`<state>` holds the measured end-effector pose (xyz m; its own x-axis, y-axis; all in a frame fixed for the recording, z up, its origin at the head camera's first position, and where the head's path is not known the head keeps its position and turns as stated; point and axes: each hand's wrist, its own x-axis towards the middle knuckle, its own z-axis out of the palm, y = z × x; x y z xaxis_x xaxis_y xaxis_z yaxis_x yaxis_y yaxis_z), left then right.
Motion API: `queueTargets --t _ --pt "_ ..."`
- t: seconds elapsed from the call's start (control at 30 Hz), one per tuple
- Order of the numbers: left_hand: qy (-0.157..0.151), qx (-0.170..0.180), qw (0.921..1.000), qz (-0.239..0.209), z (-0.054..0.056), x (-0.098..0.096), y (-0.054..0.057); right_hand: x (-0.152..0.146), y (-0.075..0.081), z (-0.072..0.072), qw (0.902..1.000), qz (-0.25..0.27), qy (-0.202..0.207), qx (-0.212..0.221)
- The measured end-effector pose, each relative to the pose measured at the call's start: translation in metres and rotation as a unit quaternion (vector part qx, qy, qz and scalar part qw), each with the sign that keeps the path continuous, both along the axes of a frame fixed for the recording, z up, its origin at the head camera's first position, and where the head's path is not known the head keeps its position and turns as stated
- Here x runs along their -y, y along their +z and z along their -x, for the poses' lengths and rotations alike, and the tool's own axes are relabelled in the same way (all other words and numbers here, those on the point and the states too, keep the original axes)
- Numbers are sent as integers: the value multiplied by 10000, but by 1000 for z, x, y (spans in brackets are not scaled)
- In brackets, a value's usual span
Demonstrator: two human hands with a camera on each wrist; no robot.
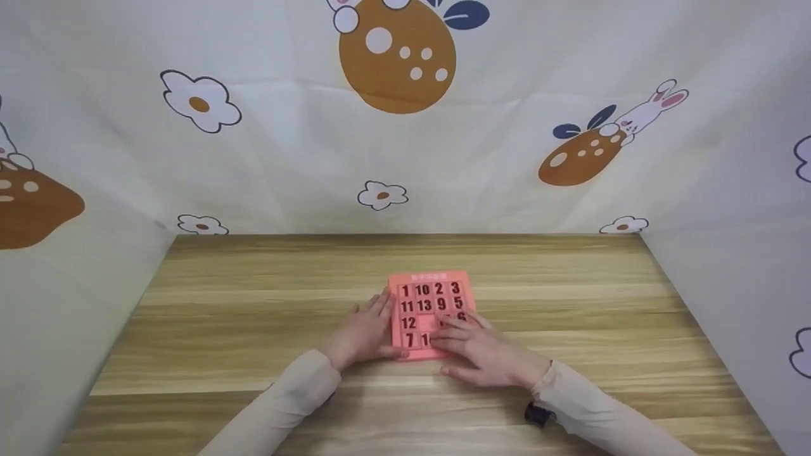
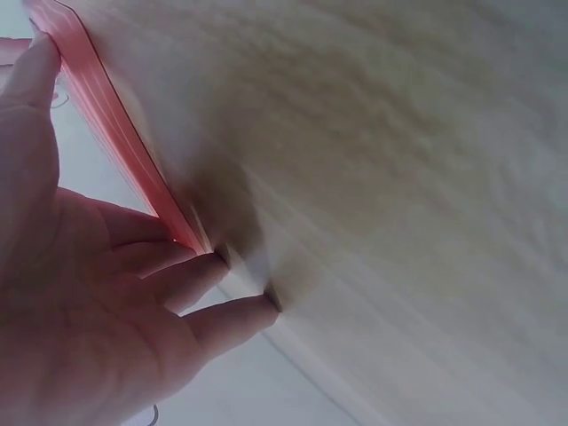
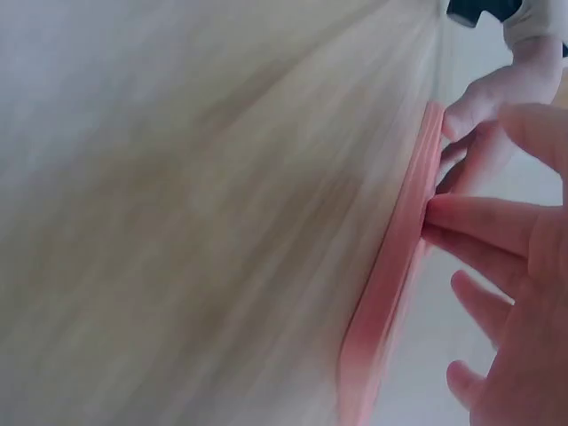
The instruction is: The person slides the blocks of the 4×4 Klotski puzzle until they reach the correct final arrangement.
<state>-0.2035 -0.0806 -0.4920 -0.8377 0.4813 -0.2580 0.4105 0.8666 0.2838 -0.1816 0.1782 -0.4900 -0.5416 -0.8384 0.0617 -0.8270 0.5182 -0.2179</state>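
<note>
- Plainly, a pink number board [image 1: 426,321] lies flat on the wooden table [image 1: 272,310], between the two hands.
- White writing [image 1: 429,277] runs along the board's far edge, but it is too blurry to read.
- Big black numbers are on the number tiles [image 1: 424,305]. The board's far row says 1, 10, 2, 3. The next says 11, 13, 9, 5.
- The third row has 12, a pink gap, a number mostly under fingers, then 6. The near row shows 7, then a tile starting with 1; fingers cover the rest.
- The board is a bit longer than wide. Its long way points away from the person, and its numbers look right way up from there.
- At the board's left side, the left hand [image 1: 362,334] is spread, fingers along the edge, thumb on the near corner.
- Over the board's near right corner, the right hand [image 1: 485,351] has its fingers apart, fingertips touching tiles.
- Behind the board, a pale cloth [image 1: 285,164] shows flowers [image 1: 382,196] and a bunny [image 1: 643,118].
</note>
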Motion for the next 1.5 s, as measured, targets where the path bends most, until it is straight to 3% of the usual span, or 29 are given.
queueTargets --t 0.13,0.3,0.5,0.77,0.9,1.0,1.13,1.27,1.5 --pt "12 2 10000 -50 0 -1 1 6 -1 13 9992 173 -352 120" --pt "17 21 9999 -161 0 -2 2 10 -5 28 9964 -66 -810 220" --pt "27 8 9998 -181 -1 -1 1 7 -3 20 9974 -278 -606 279" --pt "82 132 9998 -122 0 -1 4 6 5 17 9986 -116 -292 422" --pt "55 147 9997 -199 -1 -1 3 2 3 23 9982 99 -251 534" --pt "51 132 9997 -202 -1 -1 2 1 0 33 9975 196 -447 514" --pt "74 148 9996 -243 0 -2 2 3 -4 50 9953 28 -781 567" --pt "59 180 9995 -256 1 -2 1 5 -5 61 9937 -142 -853 718" --pt "48 176 9997 -175 0 -1 2 4 -3 55 9960 -362 -594 560"
